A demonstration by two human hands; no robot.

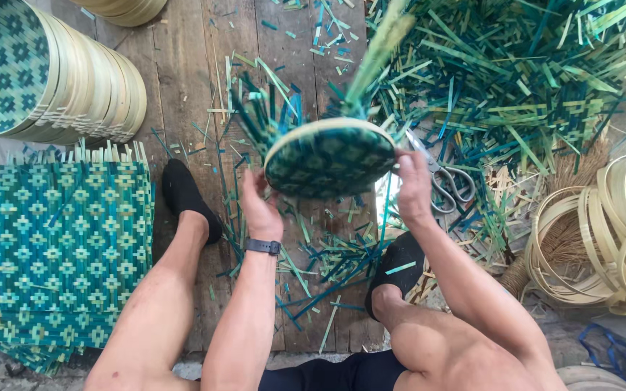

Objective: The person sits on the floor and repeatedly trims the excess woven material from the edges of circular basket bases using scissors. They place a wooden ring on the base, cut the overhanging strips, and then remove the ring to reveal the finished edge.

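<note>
From the head camera, looking down between the person's knees, both hands hold a round woven bamboo tray in teal and green with a pale rim (pixel 330 157) above the wooden plank floor (pixel 182 94). The left hand (pixel 261 208) is closed on its lower left edge and the right hand (pixel 413 187) pinches its right rim, with untrimmed strip ends bristling upward from the weave, some blurred. The loose ends look springy, so the tray could twist in a light grip or an end could flick toward the face; the pale rim might also slip off the weave where it is not yet fastened. A pair of steel scissors (pixel 445 179) lies just beside the right hand, blades toward it, a likely thing to nick a wrist. A heap of green and teal bamboo offcuts (pixel 516 80) covers the floor ahead and under the black-slippered feet. To the left lie flat woven mats in teal with pale crosses (pixel 59 246) and a row of finished trays stacked on edge (pixel 59 80); pale bamboo hoops (pixel 610 239) crowd the right.
</note>
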